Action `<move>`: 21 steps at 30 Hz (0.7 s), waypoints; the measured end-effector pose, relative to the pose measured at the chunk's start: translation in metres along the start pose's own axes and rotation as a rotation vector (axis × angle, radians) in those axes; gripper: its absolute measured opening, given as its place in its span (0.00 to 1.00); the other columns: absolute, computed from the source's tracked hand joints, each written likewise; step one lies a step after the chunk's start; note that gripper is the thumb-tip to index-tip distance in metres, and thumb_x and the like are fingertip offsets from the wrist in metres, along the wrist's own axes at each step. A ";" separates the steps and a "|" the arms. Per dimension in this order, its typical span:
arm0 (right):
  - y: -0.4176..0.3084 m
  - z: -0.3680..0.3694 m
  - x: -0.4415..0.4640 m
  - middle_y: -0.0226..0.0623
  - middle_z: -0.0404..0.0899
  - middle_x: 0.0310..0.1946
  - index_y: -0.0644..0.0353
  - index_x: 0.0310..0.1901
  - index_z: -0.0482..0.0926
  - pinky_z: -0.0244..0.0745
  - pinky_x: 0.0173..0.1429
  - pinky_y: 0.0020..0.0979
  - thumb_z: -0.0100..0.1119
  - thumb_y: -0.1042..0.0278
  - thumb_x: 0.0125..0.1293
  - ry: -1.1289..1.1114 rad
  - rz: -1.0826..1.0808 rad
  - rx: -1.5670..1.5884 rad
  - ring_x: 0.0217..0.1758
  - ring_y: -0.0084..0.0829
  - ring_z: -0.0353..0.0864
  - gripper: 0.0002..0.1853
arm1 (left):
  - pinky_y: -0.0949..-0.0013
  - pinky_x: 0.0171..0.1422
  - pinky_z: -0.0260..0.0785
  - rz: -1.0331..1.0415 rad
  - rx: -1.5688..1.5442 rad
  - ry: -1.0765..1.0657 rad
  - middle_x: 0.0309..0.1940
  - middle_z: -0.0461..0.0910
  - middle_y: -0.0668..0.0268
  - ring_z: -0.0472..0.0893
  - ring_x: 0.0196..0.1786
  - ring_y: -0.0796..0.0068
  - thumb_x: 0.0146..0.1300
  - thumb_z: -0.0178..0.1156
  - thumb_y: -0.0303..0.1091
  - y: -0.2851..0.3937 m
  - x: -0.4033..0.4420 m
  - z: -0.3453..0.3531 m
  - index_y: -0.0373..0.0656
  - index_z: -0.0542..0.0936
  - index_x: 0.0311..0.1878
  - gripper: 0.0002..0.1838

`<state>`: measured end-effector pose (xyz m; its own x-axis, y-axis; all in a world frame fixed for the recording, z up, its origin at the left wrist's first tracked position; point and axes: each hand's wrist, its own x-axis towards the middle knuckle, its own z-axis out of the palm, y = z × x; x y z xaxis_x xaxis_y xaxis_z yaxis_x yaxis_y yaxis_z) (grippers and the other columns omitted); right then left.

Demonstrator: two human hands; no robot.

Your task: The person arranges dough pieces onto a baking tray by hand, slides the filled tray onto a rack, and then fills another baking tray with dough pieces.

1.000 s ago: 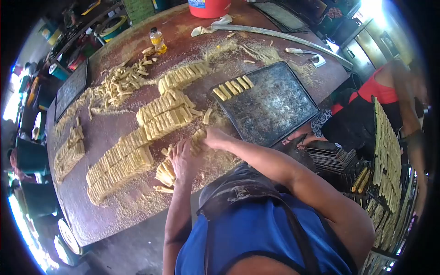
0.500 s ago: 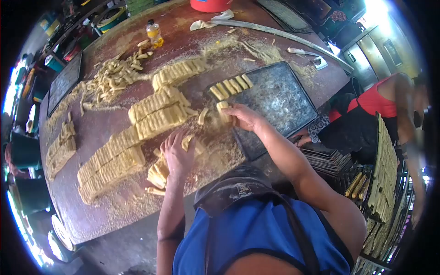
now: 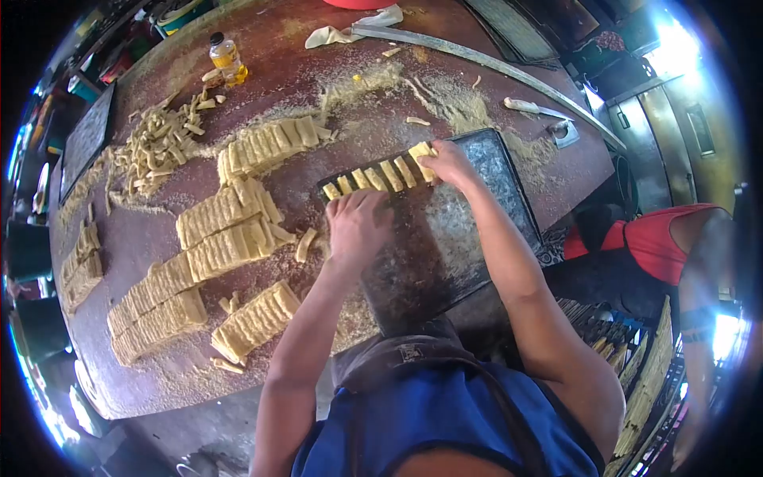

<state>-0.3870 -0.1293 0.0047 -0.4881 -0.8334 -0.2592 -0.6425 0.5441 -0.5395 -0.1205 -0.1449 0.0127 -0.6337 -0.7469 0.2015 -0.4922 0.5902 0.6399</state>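
A dark baking tray lies at the table's near right, with a row of pale dough strips along its far left part. My right hand is closed on a dough piece at the right end of this row, its thumb and fingers around it. My left hand is palm down over the tray's left edge, fingertips against the near ends of the strips at the row's left. No piece shows in it, and its fingers are partly blurred. A loose dough strip lies just left of this hand.
Blocks of sliced dough cover the table's left and middle; a nearer block lies by my left forearm. Dough scraps, an oil bottle, a scraper and a long curved metal strip lie farther back. A person in red is at right.
My right hand has brought its dough piece onto the tray at the row's right end. My left hand has left the near dough block and moved up to the row. The view has shifted right.
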 end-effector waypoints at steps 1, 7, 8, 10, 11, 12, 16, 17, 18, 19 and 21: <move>-0.007 -0.009 -0.006 0.44 0.86 0.39 0.65 0.49 0.82 0.78 0.44 0.37 0.69 0.62 0.62 -0.042 0.050 0.156 0.40 0.34 0.86 0.18 | 0.52 0.71 0.58 0.008 0.017 -0.001 0.56 0.81 0.65 0.76 0.61 0.62 0.59 0.69 0.39 0.005 0.013 0.013 0.49 0.82 0.55 0.21; -0.003 -0.011 -0.005 0.49 0.86 0.44 0.65 0.51 0.81 0.79 0.50 0.38 0.71 0.60 0.60 -0.080 0.040 0.100 0.47 0.40 0.86 0.22 | 0.51 0.71 0.56 0.047 0.098 -0.033 0.58 0.78 0.67 0.72 0.65 0.63 0.53 0.71 0.39 0.031 0.068 0.061 0.51 0.82 0.55 0.24; 0.000 -0.011 -0.004 0.48 0.86 0.44 0.64 0.51 0.82 0.79 0.49 0.38 0.71 0.61 0.60 -0.081 0.056 0.095 0.47 0.40 0.86 0.21 | 0.51 0.71 0.55 0.061 0.136 -0.060 0.59 0.77 0.67 0.71 0.66 0.63 0.52 0.71 0.39 0.033 0.072 0.065 0.51 0.82 0.56 0.25; 0.030 0.002 0.015 0.46 0.87 0.43 0.64 0.51 0.82 0.78 0.48 0.35 0.71 0.61 0.60 -0.022 0.012 0.091 0.45 0.37 0.87 0.21 | 0.49 0.72 0.54 0.063 0.156 -0.096 0.58 0.77 0.66 0.71 0.65 0.63 0.51 0.70 0.40 0.034 0.078 0.069 0.52 0.81 0.56 0.26; 0.030 -0.003 0.010 0.44 0.87 0.42 0.63 0.51 0.82 0.78 0.47 0.35 0.71 0.62 0.60 -0.057 0.017 0.168 0.43 0.35 0.86 0.20 | 0.48 0.72 0.54 0.070 0.201 -0.096 0.58 0.77 0.66 0.72 0.65 0.63 0.51 0.71 0.40 0.033 0.078 0.072 0.52 0.81 0.56 0.26; 0.028 -0.008 0.007 0.42 0.87 0.40 0.63 0.50 0.82 0.78 0.46 0.34 0.70 0.62 0.61 -0.095 0.021 0.246 0.41 0.33 0.86 0.19 | 0.48 0.72 0.54 0.075 0.249 -0.096 0.59 0.77 0.67 0.72 0.65 0.63 0.51 0.71 0.40 0.033 0.079 0.073 0.53 0.81 0.56 0.26; 0.032 -0.024 0.008 0.40 0.86 0.36 0.63 0.49 0.82 0.77 0.44 0.34 0.70 0.62 0.61 -0.013 0.132 0.178 0.38 0.31 0.85 0.18 | 0.47 0.72 0.53 0.093 0.267 -0.062 0.59 0.77 0.68 0.71 0.65 0.64 0.52 0.70 0.41 0.032 0.074 0.078 0.53 0.81 0.56 0.25; 0.033 -0.021 0.008 0.37 0.85 0.35 0.64 0.47 0.81 0.76 0.43 0.33 0.67 0.66 0.62 -0.046 0.097 0.225 0.36 0.28 0.83 0.14 | 0.47 0.71 0.54 0.114 0.263 -0.018 0.57 0.78 0.68 0.72 0.64 0.65 0.54 0.69 0.41 0.030 0.074 0.082 0.52 0.82 0.53 0.22; 0.033 -0.018 0.007 0.34 0.84 0.33 0.65 0.46 0.81 0.76 0.42 0.32 0.65 0.71 0.64 -0.079 0.062 0.271 0.34 0.26 0.81 0.11 | 0.47 0.70 0.55 0.135 0.260 0.027 0.55 0.80 0.69 0.74 0.62 0.65 0.55 0.69 0.41 0.030 0.075 0.083 0.52 0.83 0.51 0.18; 0.034 -0.015 0.007 0.38 0.84 0.36 0.65 0.47 0.80 0.76 0.43 0.35 0.65 0.70 0.63 -0.036 0.067 0.226 0.36 0.29 0.82 0.13 | 0.47 0.70 0.55 0.139 0.264 0.024 0.55 0.80 0.69 0.74 0.62 0.65 0.55 0.69 0.41 0.030 0.077 0.085 0.52 0.83 0.51 0.18; 0.035 -0.012 0.008 0.42 0.85 0.38 0.64 0.49 0.80 0.77 0.46 0.37 0.67 0.65 0.62 0.017 0.030 0.165 0.40 0.35 0.84 0.17 | 0.48 0.68 0.58 0.160 0.204 0.133 0.49 0.83 0.70 0.77 0.59 0.67 0.59 0.67 0.41 0.028 0.080 0.085 0.51 0.85 0.44 0.11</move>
<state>-0.4208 -0.1162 -0.0065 -0.5165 -0.8145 -0.2641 -0.5227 0.5442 -0.6562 -0.2358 -0.1620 -0.0159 -0.6357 -0.6648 0.3923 -0.5105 0.7433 0.4323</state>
